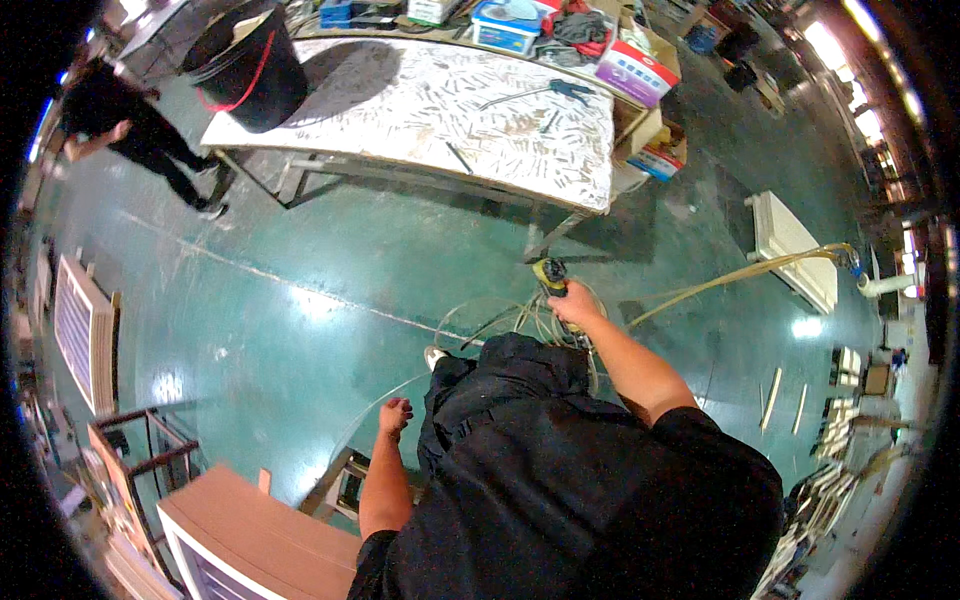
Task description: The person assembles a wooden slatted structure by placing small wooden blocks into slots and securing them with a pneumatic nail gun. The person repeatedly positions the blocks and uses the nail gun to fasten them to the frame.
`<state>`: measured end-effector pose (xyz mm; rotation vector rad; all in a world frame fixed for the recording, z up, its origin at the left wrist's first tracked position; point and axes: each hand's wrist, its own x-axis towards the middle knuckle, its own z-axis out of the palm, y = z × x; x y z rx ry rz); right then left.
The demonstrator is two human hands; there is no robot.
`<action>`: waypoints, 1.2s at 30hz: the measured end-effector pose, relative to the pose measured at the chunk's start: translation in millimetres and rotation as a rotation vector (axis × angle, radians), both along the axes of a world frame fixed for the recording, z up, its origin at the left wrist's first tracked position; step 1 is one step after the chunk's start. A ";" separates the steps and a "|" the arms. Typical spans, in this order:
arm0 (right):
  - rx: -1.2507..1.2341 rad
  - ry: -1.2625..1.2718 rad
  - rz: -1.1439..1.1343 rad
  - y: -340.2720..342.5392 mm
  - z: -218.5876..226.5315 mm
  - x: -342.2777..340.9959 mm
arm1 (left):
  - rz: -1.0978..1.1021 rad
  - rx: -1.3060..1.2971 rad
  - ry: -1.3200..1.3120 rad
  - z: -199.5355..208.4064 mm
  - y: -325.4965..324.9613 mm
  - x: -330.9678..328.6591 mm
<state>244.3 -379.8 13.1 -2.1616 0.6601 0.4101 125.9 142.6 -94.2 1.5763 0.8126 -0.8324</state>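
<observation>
The right hand [577, 306] is grasping a yellow-and-black tool [549, 273], its fingers wrapping around the grip. The tool is sitting right in that hand, its head pointing forward and slightly left, toward the counter [375, 130], and it is hanging above the floor [330, 260] short of the counter's near edge. The left hand [397, 416] is hanging low at the person's left side, well apart from the tool; its fingers are curling loosely, and I cannot tell whether they are closing on anything. The tool is thus lying ahead and to the right of the left hand.

Beneath the tool and the right hand, a coil of hose [516, 315] is lying on the floor, and pale yellow hoses [745, 268] are stretching off to the right, passing near a white panel [795, 250]. On the counter, a black bucket [262, 98] with a red handle is standing at the left end; a thin rod with a dark end [570, 90] is lying toward the right, and a blue-and-white tub [505, 38] is resting by the far edge. A purple-and-white box [636, 78] is sitting by the right corner. At the upper left, another person [120, 120] in dark clothes is standing beyond the counter's left end. Brown boards [265, 530] are stacking up at the lower left.
</observation>
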 end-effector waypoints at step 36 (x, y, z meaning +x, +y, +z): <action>-0.023 -0.333 -0.414 54.9 122.0 239.7 | -0.740 -0.928 -0.475 106.3 -363.0 429.1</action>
